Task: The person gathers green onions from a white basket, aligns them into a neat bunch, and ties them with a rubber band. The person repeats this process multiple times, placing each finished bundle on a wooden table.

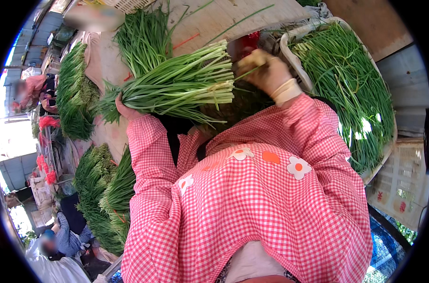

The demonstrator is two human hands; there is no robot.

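A thick bunch of green leafy stalks, like Chinese chives [186,81], lies across my left hand [127,109], which is closed around its leafy end. Its pale cut ends point to the right. My right hand [265,72], blurred and with a pale band at the wrist, is raised just right of those ends. A thin green blade shows at its fingers, and I cannot tell whether they grip it. Another bunch of the greens [143,39] lies on the board behind the held bunch, beside a red tie [186,41].
A white plastic tub [299,67] full of loose greens stands at the right, near a slatted crate [398,180]. Piled bunches [76,95] and more bunches [105,198] line the left of the pale board [200,21]. Two people [32,90] are farther off at the left.
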